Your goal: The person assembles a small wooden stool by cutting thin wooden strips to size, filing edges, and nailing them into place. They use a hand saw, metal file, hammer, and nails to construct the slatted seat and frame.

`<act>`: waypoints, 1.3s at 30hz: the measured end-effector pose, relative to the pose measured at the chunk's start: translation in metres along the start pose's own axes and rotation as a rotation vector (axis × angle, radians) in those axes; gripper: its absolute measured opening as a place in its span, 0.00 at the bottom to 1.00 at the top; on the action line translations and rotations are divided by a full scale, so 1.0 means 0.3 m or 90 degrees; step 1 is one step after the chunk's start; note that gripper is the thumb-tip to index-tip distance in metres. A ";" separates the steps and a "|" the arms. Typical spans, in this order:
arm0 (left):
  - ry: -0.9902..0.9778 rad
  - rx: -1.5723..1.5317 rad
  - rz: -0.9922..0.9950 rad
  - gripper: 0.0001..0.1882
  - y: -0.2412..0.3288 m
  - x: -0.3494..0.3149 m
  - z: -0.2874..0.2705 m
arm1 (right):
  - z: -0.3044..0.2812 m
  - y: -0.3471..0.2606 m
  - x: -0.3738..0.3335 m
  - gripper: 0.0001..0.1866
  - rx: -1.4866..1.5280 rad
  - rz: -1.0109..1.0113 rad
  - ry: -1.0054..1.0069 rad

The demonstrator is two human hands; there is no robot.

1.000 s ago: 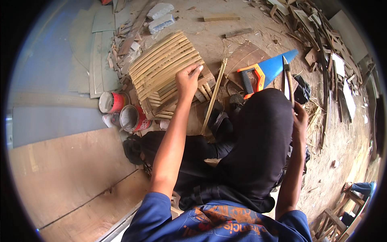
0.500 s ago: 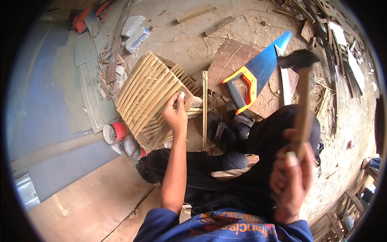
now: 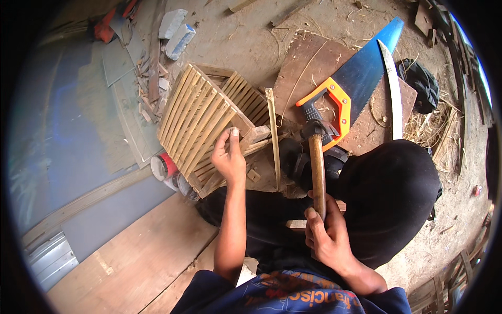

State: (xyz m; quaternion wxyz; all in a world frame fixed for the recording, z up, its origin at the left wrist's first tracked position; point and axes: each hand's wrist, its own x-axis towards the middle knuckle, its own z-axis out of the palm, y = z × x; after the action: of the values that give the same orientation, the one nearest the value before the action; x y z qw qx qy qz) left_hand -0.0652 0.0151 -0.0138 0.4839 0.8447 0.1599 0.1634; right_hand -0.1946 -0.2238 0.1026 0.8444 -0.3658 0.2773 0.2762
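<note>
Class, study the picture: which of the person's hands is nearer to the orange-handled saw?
Right. The right hand grips a hammer whose head sits beside the saw handle; the left hand rests on the slatted wooden crate, farther away.

A slatted wooden frame [image 3: 201,123] lies on the ground ahead of the seated person, the left hand [image 3: 230,157] resting on its near right edge. Just right of it stands the hammer [image 3: 316,157], its handle gripped lower down by the right hand [image 3: 327,235]. Beyond the hammer head a handsaw [image 3: 355,83] lies on a board [image 3: 314,68], a curved blade [image 3: 393,86] at its right. Two stone blocks [image 3: 177,31] lie behind the frame, tins [image 3: 167,170] at its near left corner.
</note>
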 end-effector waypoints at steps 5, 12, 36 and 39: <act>-0.001 0.020 0.053 0.12 -0.035 0.002 -0.014 | 0.002 0.021 0.006 0.22 -0.032 -0.008 -0.010; -0.003 0.021 0.125 0.08 -0.037 -0.001 -0.009 | 0.017 0.091 0.045 0.21 -0.243 -0.082 0.014; 0.006 0.147 0.250 0.09 -0.053 0.019 -0.001 | 0.213 0.093 0.167 0.23 -0.804 -0.390 0.034; -0.015 0.154 0.254 0.09 -0.028 0.010 -0.008 | 0.211 0.086 0.174 0.22 -0.808 -0.353 0.023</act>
State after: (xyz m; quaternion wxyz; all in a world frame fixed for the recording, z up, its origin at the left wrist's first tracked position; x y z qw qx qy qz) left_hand -0.0647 0.0222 -0.0196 0.3395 0.9132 0.0028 0.2254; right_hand -0.1588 -0.1462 0.0924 0.5015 -0.8510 -0.0280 0.1531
